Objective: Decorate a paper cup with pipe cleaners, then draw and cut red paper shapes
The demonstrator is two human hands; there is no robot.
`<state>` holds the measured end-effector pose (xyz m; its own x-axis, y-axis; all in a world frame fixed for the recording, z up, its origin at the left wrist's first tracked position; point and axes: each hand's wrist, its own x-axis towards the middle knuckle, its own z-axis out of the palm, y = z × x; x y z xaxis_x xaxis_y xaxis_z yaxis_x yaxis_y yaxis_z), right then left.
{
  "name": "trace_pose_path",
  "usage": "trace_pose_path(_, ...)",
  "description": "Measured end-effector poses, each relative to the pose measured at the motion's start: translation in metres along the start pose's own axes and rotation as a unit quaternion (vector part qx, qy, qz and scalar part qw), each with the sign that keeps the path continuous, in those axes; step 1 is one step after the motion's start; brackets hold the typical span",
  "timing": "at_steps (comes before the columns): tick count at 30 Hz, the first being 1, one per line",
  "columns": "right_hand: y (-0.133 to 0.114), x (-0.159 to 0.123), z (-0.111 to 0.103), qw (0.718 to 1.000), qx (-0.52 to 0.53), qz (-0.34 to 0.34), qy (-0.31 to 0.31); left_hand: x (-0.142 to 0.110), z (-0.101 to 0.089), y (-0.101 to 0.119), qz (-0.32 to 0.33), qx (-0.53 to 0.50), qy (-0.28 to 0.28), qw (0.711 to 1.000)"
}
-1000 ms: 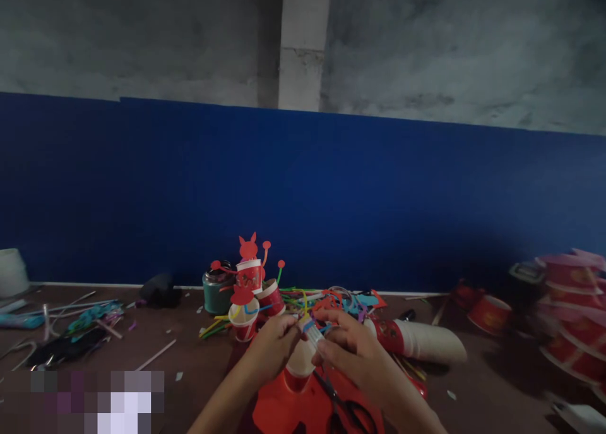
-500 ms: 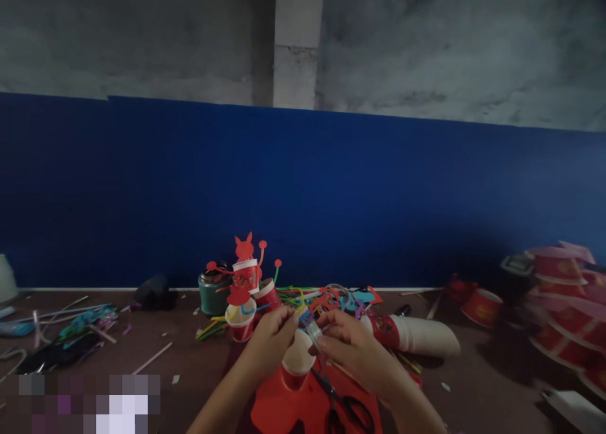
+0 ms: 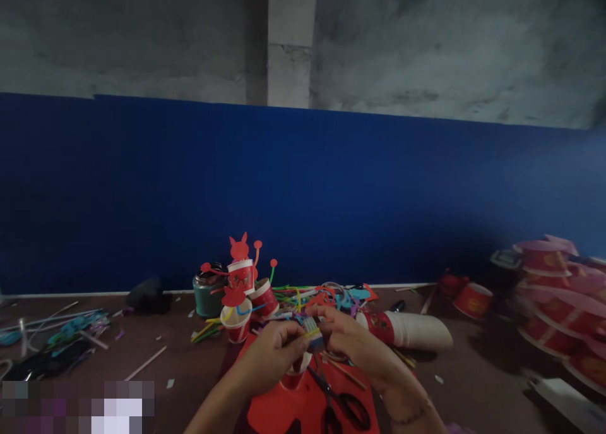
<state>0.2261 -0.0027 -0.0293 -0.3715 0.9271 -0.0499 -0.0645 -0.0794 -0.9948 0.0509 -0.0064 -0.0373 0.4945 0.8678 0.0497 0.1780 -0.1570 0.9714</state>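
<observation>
My left hand (image 3: 283,349) pinches a small whitish piece with yellow and blue on it (image 3: 311,331); its kind I cannot make out. My right hand (image 3: 343,333) has its curled fingers at the other side of this piece. Whether these fingers also grip it is hidden. Below the hands a red and white paper cup (image 3: 292,381) stands on red paper (image 3: 269,409), partly covered by my left hand. Black-handled scissors (image 3: 351,410) lie on the paper to the cup's right.
Decorated cup figures (image 3: 240,275) stand behind to the left, beside a teal jar (image 3: 208,295). Colourful strips (image 3: 331,295) lie at the back. A stack of white paper cups (image 3: 421,331) lies on its side at right. Red cup pieces (image 3: 563,301) are piled farther right.
The small piece has turned between my hands, its yellow and blue part now lower. My left hand has come down in front of the cup. The view has shifted slightly right.
</observation>
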Motion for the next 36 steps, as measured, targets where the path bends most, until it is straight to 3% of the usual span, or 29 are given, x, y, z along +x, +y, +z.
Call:
trace_pose_path(3, -0.006, -0.001, 0.0, 0.997, 0.06, 0.038, 0.0, 0.0, 0.003, -0.003, -0.006, 0.008, -0.018, 1.0)
trace_pose_path(10, -0.012, 0.002, 0.004, 0.987, 0.14, 0.037, 0.071, -0.006, 0.006, 0.001, -0.027, 0.074, -0.045, 0.996)
trace_pose_path(14, -0.012, 0.004, 0.001, 0.976, 0.202, 0.064, 0.041, -0.011, 0.009, 0.006, -0.041, 0.078, -0.065, 0.994)
trace_pose_path(17, -0.01, 0.005, -0.001, 0.97, 0.234, 0.04, 0.059, -0.015, 0.012, 0.009, -0.054, 0.087, -0.093, 0.99)
trace_pose_path(19, -0.009, 0.005, -0.002, 0.973, 0.211, 0.016, 0.088, -0.015, 0.014, 0.009, -0.066, 0.093, -0.104, 0.988)
trace_pose_path(25, -0.012, 0.003, 0.001, 0.987, 0.076, -0.054, 0.133, -0.009, 0.02, 0.003, -0.068, 0.091, -0.067, 0.991)
trace_pose_path(31, -0.024, -0.008, 0.013, 0.981, 0.095, -0.106, 0.133, -0.008, 0.019, 0.004, -0.072, 0.078, -0.042, 0.993)
trace_pose_path(36, -0.026, -0.015, 0.017, 0.983, 0.124, -0.108, 0.086, -0.003, 0.018, -0.006, -0.05, 0.055, -0.05, 0.996)
